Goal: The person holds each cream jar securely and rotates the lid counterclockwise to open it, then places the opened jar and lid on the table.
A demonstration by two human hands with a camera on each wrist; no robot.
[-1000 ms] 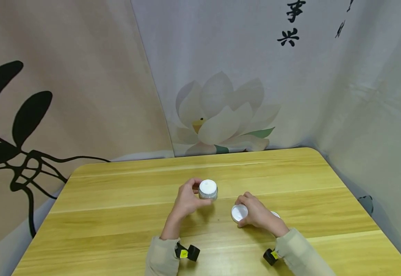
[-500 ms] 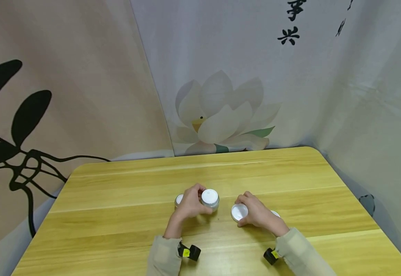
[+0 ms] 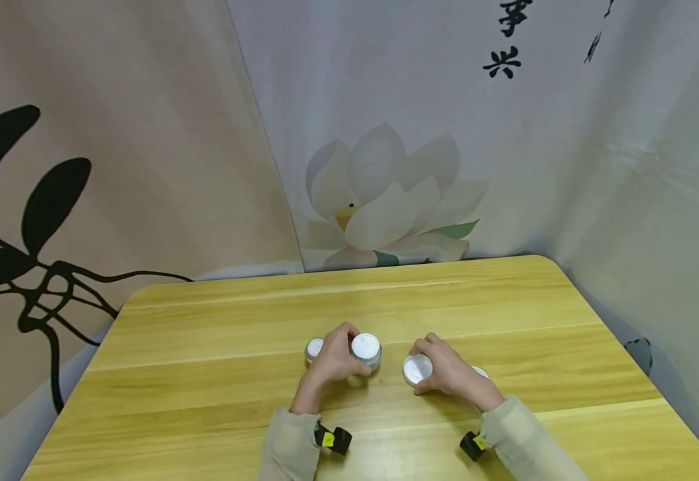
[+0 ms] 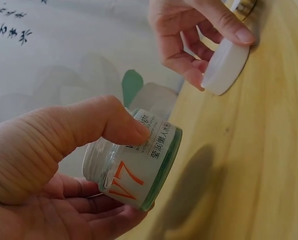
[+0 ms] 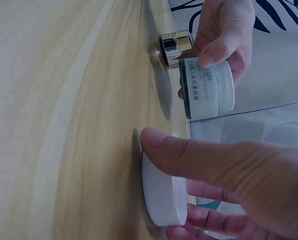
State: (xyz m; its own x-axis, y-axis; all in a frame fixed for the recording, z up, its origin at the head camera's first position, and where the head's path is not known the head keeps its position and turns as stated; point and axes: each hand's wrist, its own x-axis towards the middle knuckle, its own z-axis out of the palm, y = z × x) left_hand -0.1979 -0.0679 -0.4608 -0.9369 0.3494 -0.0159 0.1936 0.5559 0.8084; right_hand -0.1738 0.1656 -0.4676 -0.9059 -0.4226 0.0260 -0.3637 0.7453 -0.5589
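Note:
My left hand (image 3: pixel 334 361) grips a cream jar (image 3: pixel 365 350) between thumb and fingers. In the left wrist view this jar (image 4: pixel 139 160) is glass, with an orange "V7" and dark print on its pale side and green at its base. It is held above the tabletop, its shadow apart from it. To its right, my right hand (image 3: pixel 446 371) holds a round white lid (image 3: pixel 417 369) by the rim, low at the tabletop. The right wrist view has the lid (image 5: pixel 163 192) between thumb and fingers, apart from the jar.
Left of my left hand stands a white-topped jar (image 3: pixel 315 348), shiny gold in the right wrist view. Another white-topped item (image 3: pixel 480 373) is mostly hidden behind my right hand. The wooden table (image 3: pixel 205 374) reaches a printed curtain (image 3: pixel 385 100) at the back.
My left hand has lowered the cream jar toward the near edge, uncovering the small jar on its left, then shifted only slightly. My right hand and the lid have stayed in place.

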